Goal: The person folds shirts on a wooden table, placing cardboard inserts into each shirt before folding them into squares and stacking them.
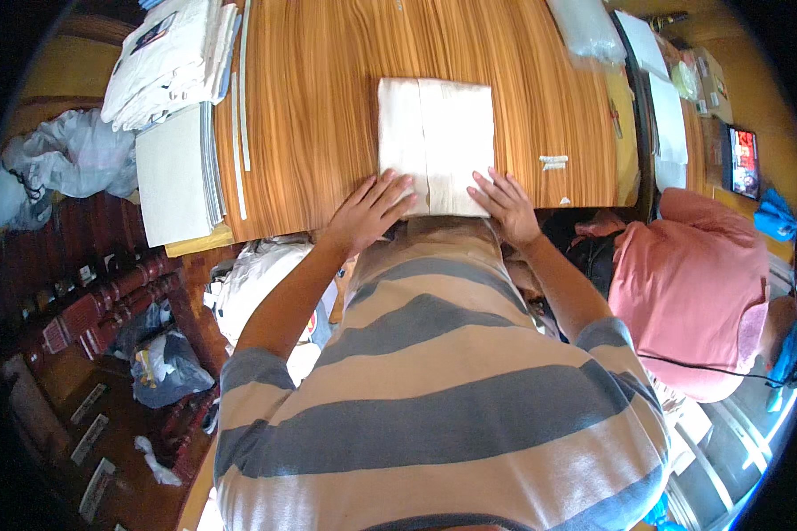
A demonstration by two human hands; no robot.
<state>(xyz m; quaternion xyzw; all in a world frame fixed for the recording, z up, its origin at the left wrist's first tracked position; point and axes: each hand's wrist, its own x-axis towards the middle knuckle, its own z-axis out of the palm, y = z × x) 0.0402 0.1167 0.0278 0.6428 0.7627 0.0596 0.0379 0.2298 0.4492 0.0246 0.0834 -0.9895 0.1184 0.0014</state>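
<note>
One folded cream cloth (436,142) lies flat on the wooden table (328,106), near its front edge at the centre. At ten o'clock from it sits one stack of white boards (173,173), with a pile of folded white garments (168,57) behind at eleven o'clock. Two thin white strips (241,97) lie beside the boards. One small white tag (553,162) rests at three o'clock, one clear plastic bag (584,31) at one o'clock. The left hand (367,211) lies palm down, fingers spread, its grip released, on the cloth's near left corner. The right hand (506,205) presses the near right corner likewise, flat and unclenched. Both forearms reach straight forward. A person in a pink shirt (691,283) sits at four o'clock.
</note>
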